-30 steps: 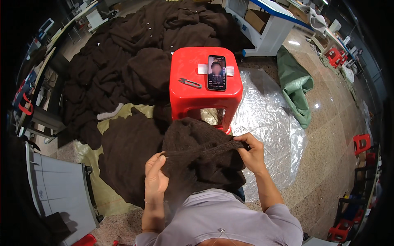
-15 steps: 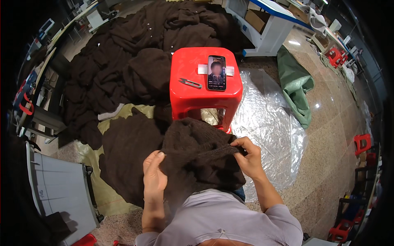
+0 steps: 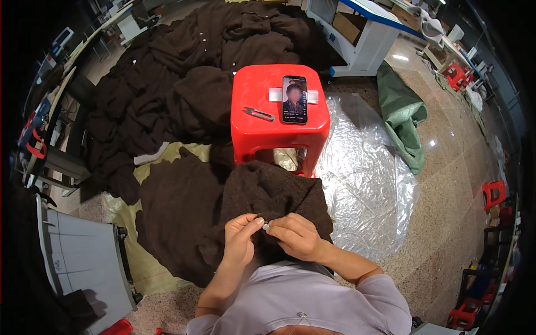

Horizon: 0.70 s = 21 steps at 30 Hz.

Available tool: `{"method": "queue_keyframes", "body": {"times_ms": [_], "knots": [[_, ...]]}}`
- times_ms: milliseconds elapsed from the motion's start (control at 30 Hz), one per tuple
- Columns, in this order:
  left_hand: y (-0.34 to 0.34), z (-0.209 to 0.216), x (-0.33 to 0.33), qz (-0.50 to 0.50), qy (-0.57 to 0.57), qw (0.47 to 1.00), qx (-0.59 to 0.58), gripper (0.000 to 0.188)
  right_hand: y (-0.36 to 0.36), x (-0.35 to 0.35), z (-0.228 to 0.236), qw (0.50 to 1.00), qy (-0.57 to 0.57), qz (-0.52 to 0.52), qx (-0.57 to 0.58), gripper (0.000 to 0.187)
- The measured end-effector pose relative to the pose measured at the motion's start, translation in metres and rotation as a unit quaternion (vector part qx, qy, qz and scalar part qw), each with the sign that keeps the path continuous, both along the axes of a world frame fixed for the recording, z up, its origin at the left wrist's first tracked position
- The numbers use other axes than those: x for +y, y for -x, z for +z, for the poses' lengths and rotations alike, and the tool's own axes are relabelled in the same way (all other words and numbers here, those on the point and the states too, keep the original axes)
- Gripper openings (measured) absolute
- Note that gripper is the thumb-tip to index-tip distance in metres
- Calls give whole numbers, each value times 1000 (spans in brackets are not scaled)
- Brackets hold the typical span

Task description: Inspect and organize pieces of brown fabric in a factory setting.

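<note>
Dark brown knitted fabric [image 3: 268, 187] is spread over my lap and hangs down to the left. My left hand [image 3: 240, 239] is closed in a pinch above it, with thumb and forefinger together. Whatever those fingertips hold is too small to make out. Up against them, my right hand [image 3: 296, 237] is closed too, its fingertips on a small shiny round piece [image 3: 266, 226]. Just beyond the fabric stands a red plastic stool [image 3: 279, 131]. Lying on the stool are thread snips [image 3: 258, 114] and a phone [image 3: 295, 109] with a lit screen.
A big heap of dark brown fabric [image 3: 162, 84] covers the floor ahead and left. Clear plastic sheeting [image 3: 365, 184] lies to the right, near a green sack [image 3: 399, 117]. At the left is a grey wheeled panel [image 3: 84, 262]; a white, blue-topped table [image 3: 363, 50] stands ahead right.
Both hands have come together from either side over the lap. My right hand has let go of the fabric's stretched edge, and a small shiny piece now shows between the fingertips.
</note>
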<state>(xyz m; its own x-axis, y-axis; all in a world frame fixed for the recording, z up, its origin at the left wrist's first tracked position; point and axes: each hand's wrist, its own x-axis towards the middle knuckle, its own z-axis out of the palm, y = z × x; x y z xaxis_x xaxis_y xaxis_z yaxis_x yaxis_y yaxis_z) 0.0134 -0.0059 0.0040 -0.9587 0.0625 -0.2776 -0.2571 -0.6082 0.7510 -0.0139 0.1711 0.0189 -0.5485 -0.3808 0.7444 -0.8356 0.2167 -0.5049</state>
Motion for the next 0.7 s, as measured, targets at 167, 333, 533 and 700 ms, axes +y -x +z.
{"method": "queue_keyframes", "body": {"times_ms": [167, 333, 533, 700], "knots": [[0, -2, 3, 7, 2, 1000, 8, 8, 0, -2, -5, 1000, 5, -20, 10, 43], [-4, -7, 4, 48, 19, 997, 60, 9, 0, -4, -6, 999, -6, -38, -31, 39], [-10, -13, -3, 28, 113, 989, 90, 17, 11, 8, 3, 951, 4, 78, -299, 44], [-9, -10, -17, -98, 238, 954, 154, 11, 25, 22, 13, 866, -113, 191, -447, 35]]}}
